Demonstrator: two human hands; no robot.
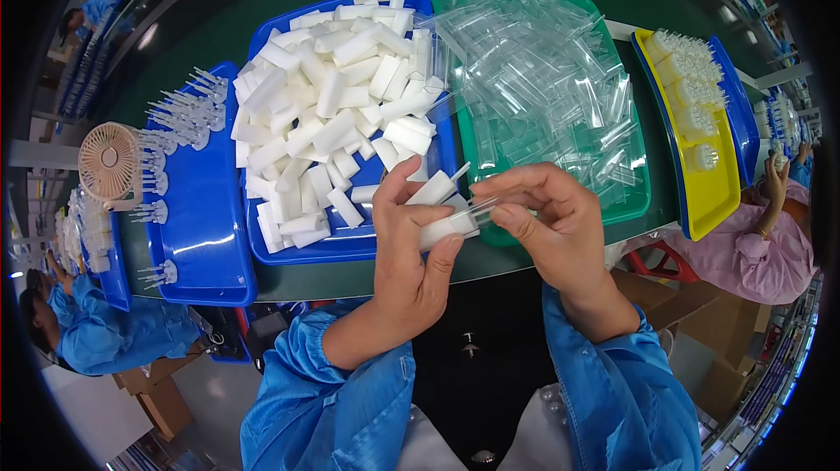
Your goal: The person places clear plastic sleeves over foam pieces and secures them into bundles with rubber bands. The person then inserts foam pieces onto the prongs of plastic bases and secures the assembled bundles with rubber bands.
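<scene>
White, smooth, rounded block [444,229] is resting in the left hand [404,261], fingers grasping it, just nearside of the green rectangular plastic tray [639,184] at its left corner. Right hand [564,226] is pinching a clear, narrow plastic piece [478,209], its end meeting or overlapping the block; exact fit unclear. Clear plastic sleeves [542,77] are filling the green tray. Left of it, a blue plastic tray [350,241] is carrying heaped white blocks [332,90]. Right of it, a yellow plastic tray [713,195] is holding pale clusters [687,73].
</scene>
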